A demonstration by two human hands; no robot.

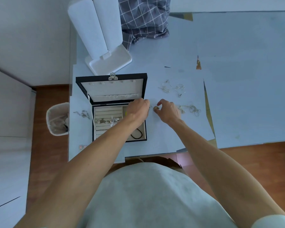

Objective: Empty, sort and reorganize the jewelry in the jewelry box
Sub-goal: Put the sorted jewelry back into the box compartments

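A black jewelry box (111,78) stands open on the pale table, its cream ring rolls holding small floral pieces (105,121) and a dark cord (136,134) in the right compartment. My left hand (137,108) reaches over the box's right edge, fingers curled; a thin chain seems to run from it toward my right hand (167,111), which pinches a small gold pendant (155,108) just above the tabletop. Loose gold earrings (173,88) lie behind my right hand, and tangled gold chains (190,109) to its right. A silver chain (82,113) lies left of the box.
A white folding mirror stand (109,61) stands behind the box, with checked grey fabric (143,20) farther back. A white waste bin (58,119) sits on the wooden floor left of the table. Tiny pink items (82,147) lie near the table's front left edge.
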